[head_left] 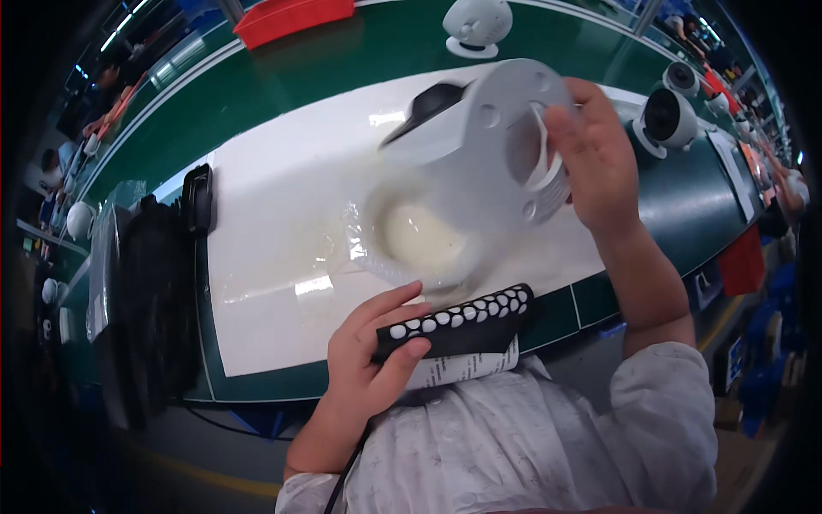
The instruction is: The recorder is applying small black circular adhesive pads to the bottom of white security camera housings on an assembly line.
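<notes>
My left hand point(364, 364) grips the left end of a black sheet with rows of white round dots point(454, 321), thumb on the near side and fingers behind. Printed white paper point(458, 368) shows beneath the sheet. Raised over the right half of the work mat, my right hand point(599, 167) is closed on the rim of a white plastic housing point(488, 141), tilted and slightly blurred. A dark part point(435, 104) shows at the housing's left end. Below and left of it lies a round cream-white thing point(419, 236) with shiny clear film around it.
A white mat point(274, 223) covers much of the green bench point(377, 60). A black tray point(199, 201) and a dark bag-like pile point(158, 283) stand left. White round-headed devices point(479, 26) point(668, 120) stand at the back and right. A red bin point(295, 19) is far left.
</notes>
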